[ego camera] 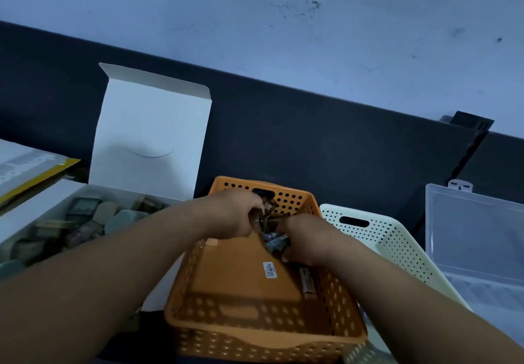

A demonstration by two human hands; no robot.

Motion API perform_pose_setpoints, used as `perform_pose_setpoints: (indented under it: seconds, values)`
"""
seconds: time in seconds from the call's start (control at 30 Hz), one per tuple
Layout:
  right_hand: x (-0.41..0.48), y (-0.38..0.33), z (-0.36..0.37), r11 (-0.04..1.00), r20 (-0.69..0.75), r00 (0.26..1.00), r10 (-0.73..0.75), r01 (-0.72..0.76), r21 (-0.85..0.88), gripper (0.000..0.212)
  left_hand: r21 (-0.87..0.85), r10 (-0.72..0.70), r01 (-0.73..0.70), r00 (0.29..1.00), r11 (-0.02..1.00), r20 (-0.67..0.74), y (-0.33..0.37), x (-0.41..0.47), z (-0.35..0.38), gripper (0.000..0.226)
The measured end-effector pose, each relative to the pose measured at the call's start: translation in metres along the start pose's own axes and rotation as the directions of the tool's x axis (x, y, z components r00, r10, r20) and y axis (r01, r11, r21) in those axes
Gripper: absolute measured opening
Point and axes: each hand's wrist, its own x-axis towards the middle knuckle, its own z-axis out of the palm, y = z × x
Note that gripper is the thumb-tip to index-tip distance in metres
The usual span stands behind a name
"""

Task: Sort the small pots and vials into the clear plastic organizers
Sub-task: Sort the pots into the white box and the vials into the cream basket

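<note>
At the left, an open white cardboard box (42,202) is packed with small muted-coloured pots (82,221), not yet sorted. Inside the orange perforated plastic basket (255,332), small brown vials (268,213) are gripped in the curled left hand (235,213), and small purplish pots (276,243) are clutched in the right hand (300,247) just beside it. Because several pieces are held at once, one could be let slip on lifting. The cream perforated plastic basket (397,238) must be crossed before the clear plastic organizer (476,236) at the far right is reached, so pieces could be spilled there.
</note>
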Motion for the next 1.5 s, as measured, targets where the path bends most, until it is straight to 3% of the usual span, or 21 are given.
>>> perform_pose_setpoints:
  seconds: [0.2, 0.33, 0.4, 0.5, 0.57, 0.67, 0.9, 1.0, 1.17, 1.23, 1.33, 1.4, 1.5]
  values:
    - [0.008, -0.011, 0.002, 1.000, 0.037, 0.999, -0.021, 0.022, -0.021, 0.042, -0.273, -0.018, -0.008, 0.995, 0.962, -0.094, -0.012, -0.039, -0.023, 0.029]
    - [0.009, -0.012, -0.015, 0.963, 0.009, 0.998, -0.056, 0.052, 0.265, 0.036, -0.372, -0.073, 0.009, 0.985, 0.928, -0.157, -0.032, -0.061, -0.031, 0.027]
    - [0.005, -0.018, -0.032, 0.873, -0.074, 0.994, -0.080, 0.106, 0.477, 0.030, -0.394, -0.118, 0.032, 0.973, 0.919, -0.196, -0.042, -0.072, -0.038, 0.026]
    - [0.001, -0.042, -0.054, 0.635, -0.192, 0.972, -0.136, 0.234, 0.736, 0.027, -0.402, -0.195, 0.083, 0.949, 0.912, -0.248, -0.062, -0.092, -0.052, 0.024]
    - [0.003, -0.061, -0.062, 0.514, -0.235, 0.952, -0.198, 0.305, 0.802, 0.027, -0.421, -0.247, 0.116, 0.930, 0.900, -0.272, -0.076, -0.106, -0.063, 0.026]
    - [0.015, -0.094, -0.063, 0.447, -0.249, 0.932, -0.264, 0.347, 0.824, 0.023, -0.453, -0.354, 0.182, 0.875, 0.873, -0.331, -0.100, -0.125, -0.076, 0.028]
    - [0.039, -0.157, -0.055, 0.584, -0.257, 0.925, -0.281, 0.377, 0.719, 0.020, -0.472, -0.456, 0.264, 0.816, 0.841, -0.356, -0.138, -0.150, -0.078, 0.021]
    - [0.044, -0.171, -0.050, 0.661, -0.219, 0.936, -0.276, 0.350, 0.664, 0.037, -0.398, -0.483, 0.353, 0.822, 0.847, -0.300, -0.152, -0.153, -0.072, 0.024]
    - [0.044, -0.171, -0.047, 0.644, -0.159, 0.931, -0.329, 0.344, 0.683, 0.061, -0.342, -0.470, 0.376, 0.845, 0.861, -0.255, -0.161, -0.153, -0.067, 0.043]
    - [0.039, -0.173, -0.043, 0.728, -0.068, 0.910, -0.408, 0.369, 0.578, 0.068, -0.326, -0.463, 0.379, 0.853, 0.866, -0.239, -0.164, -0.151, -0.066, 0.049]
    - [0.037, -0.180, -0.029, 0.844, -0.002, 0.878, -0.478, 0.461, 0.273, 0.084, -0.244, -0.443, 0.394, 0.874, 0.886, -0.197, -0.162, -0.145, -0.062, 0.061]
    - [0.041, -0.184, -0.023, 0.884, 0.016, 0.892, -0.452, 0.446, 0.139, 0.094, -0.145, -0.425, 0.405, 0.891, 0.903, -0.159, -0.156, -0.142, -0.058, 0.066]
    - [0.048, -0.188, -0.020, 0.922, 0.066, 0.920, -0.387, 0.385, 0.043, 0.088, 0.054, -0.420, 0.431, 0.896, 0.901, -0.145, -0.154, -0.138, -0.047, 0.059]
